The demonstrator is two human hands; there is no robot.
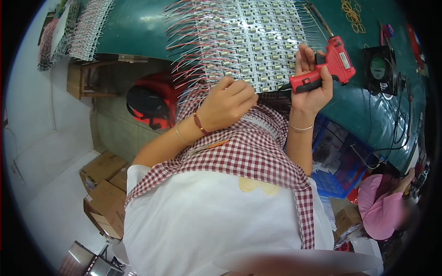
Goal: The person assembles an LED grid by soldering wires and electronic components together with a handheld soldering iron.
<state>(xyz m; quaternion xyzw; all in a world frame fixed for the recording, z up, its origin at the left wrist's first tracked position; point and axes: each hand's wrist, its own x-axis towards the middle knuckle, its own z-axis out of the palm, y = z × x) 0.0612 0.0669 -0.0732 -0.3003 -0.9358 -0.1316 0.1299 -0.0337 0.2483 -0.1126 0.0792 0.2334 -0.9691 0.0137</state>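
Note:
My right hand [313, 80] grips a red glue gun [329, 66] by its handle, nozzle pointing up and left over the green table [368, 110]. My left hand [228, 103] is curled shut at the near edge of a wide sheet of small white modules [251, 39] with red and white wires sticking out on its left side. It seems to pinch the sheet's edge or a wire; the grip is hidden by the fingers. A red bead bracelet sits on my left wrist.
A small black fan [378, 69] stands on the table at right. A blue crate [343, 161] sits under the table. Cardboard boxes [103, 184] lie on the floor at left. A person in pink [382, 207] is at lower right. More wired modules [87, 27] lie at far left.

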